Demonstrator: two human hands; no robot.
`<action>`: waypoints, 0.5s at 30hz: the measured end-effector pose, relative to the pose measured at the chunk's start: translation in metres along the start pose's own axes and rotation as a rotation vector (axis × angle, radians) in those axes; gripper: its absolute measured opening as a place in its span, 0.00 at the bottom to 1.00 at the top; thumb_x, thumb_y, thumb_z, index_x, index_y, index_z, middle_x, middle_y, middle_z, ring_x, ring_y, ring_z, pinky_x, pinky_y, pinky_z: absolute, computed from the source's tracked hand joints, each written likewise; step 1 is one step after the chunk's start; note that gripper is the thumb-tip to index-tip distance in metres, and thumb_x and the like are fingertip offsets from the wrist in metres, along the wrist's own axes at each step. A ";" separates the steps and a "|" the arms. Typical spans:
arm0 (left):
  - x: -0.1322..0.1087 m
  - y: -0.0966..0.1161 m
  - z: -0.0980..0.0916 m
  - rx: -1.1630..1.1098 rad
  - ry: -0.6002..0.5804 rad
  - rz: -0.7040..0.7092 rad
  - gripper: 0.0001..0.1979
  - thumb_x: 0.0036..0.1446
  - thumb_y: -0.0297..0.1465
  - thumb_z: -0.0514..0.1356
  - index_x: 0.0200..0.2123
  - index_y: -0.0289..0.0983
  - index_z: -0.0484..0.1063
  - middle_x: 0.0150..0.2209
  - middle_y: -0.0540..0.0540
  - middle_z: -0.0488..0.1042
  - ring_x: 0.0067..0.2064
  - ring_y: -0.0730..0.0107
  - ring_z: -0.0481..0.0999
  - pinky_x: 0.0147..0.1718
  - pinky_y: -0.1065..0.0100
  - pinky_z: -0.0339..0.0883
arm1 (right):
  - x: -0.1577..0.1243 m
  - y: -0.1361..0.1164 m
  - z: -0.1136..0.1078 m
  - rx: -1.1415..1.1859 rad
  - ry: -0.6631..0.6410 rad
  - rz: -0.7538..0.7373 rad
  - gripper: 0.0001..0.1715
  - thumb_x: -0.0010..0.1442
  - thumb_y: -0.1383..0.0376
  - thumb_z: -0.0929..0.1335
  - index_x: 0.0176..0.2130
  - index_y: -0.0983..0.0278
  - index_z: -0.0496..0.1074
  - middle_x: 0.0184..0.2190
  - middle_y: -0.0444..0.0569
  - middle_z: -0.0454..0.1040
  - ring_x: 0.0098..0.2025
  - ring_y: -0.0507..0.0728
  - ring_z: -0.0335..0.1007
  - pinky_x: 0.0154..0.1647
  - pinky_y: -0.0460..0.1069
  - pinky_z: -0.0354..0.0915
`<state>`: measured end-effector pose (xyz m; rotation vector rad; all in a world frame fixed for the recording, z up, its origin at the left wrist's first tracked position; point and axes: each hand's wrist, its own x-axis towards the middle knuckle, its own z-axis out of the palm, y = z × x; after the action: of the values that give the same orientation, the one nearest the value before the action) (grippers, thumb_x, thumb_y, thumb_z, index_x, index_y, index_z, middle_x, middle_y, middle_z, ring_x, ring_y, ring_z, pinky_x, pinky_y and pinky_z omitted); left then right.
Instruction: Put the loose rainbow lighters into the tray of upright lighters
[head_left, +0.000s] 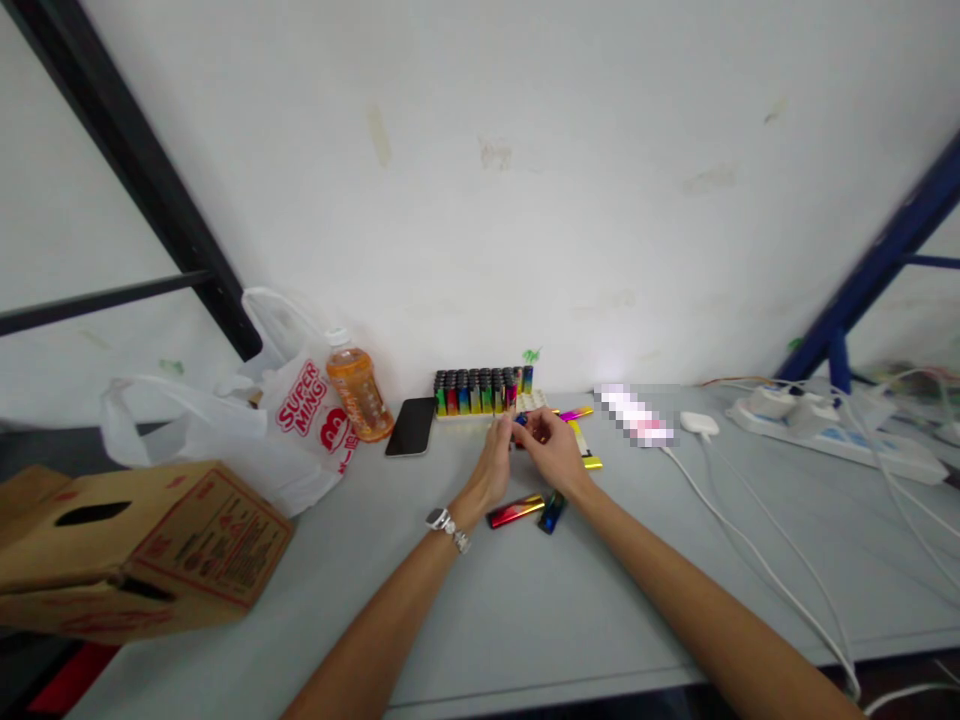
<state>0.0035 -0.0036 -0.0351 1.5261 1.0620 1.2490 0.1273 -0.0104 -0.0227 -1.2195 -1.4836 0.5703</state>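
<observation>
Far left: a cardboard box [135, 545] lies on its side at the table [525, 620] edge, well apart from your work.
Left of centre: a white plastic bag [292, 420], an orange drink bottle [360, 392] and a dark phone [412, 426] lying flat, the phone just beside the tray.
Tray: the tray of lighters [480, 392] stands against the wall, its rows mostly filled with upright lighters.
Left hand [491, 465]: fingers narrowed to a pinch, meeting your other hand just in front of the tray's right end.
Thing in hand: a small dark lighter [520, 425], gripped between the fingertips of both hands, above the table.
Right hand [553, 450]: also closed in a pinch on that lighter.
Step in hand, as I judge it: handling one lighter at the tray's right end.
What a move to the tray calls for: a fine grip and an upright lighter, since the rows are tight.
Loose lighters: a red-gold lighter [515, 511] and a blue lighter [552, 512] lie under your wrists; a yellow lighter [583, 445] lies past your right hand.
In the way: those loose ones; your forearms could sweep them.
Right: a white adapter [699, 424] with its cable [757, 545], then a power strip [825, 430], well apart.
</observation>
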 end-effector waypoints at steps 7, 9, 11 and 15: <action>-0.007 0.011 -0.007 0.309 -0.141 0.067 0.30 0.64 0.47 0.51 0.65 0.39 0.60 0.56 0.38 0.66 0.62 0.56 0.62 0.61 0.57 0.56 | 0.010 0.010 -0.004 0.315 -0.068 0.169 0.22 0.53 0.50 0.70 0.39 0.64 0.70 0.24 0.42 0.70 0.20 0.50 0.62 0.19 0.46 0.61; -0.009 0.015 -0.015 0.462 -0.135 0.131 0.34 0.60 0.45 0.58 0.65 0.37 0.58 0.58 0.36 0.64 0.63 0.53 0.60 0.63 0.52 0.53 | 0.016 0.013 -0.012 0.308 -0.047 0.159 0.23 0.53 0.50 0.71 0.40 0.64 0.70 0.25 0.43 0.71 0.20 0.51 0.64 0.17 0.46 0.61; -0.010 0.018 -0.026 0.594 -0.124 0.218 0.35 0.53 0.45 0.65 0.61 0.38 0.63 0.57 0.37 0.65 0.60 0.50 0.63 0.60 0.50 0.56 | 0.024 0.018 -0.023 0.269 0.029 0.097 0.23 0.52 0.51 0.71 0.42 0.63 0.68 0.31 0.47 0.74 0.24 0.53 0.70 0.19 0.46 0.64; -0.009 0.021 -0.045 0.639 -0.424 0.225 0.26 0.40 0.49 0.71 0.39 0.38 0.75 0.40 0.44 0.73 0.43 0.58 0.71 0.44 0.61 0.66 | 0.044 0.030 -0.041 0.130 0.120 -0.006 0.18 0.55 0.54 0.69 0.41 0.63 0.68 0.40 0.51 0.76 0.31 0.55 0.75 0.28 0.48 0.69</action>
<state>-0.0405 -0.0126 -0.0123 2.3243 1.0713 0.6846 0.1817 0.0296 -0.0170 -1.1284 -1.3283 0.5710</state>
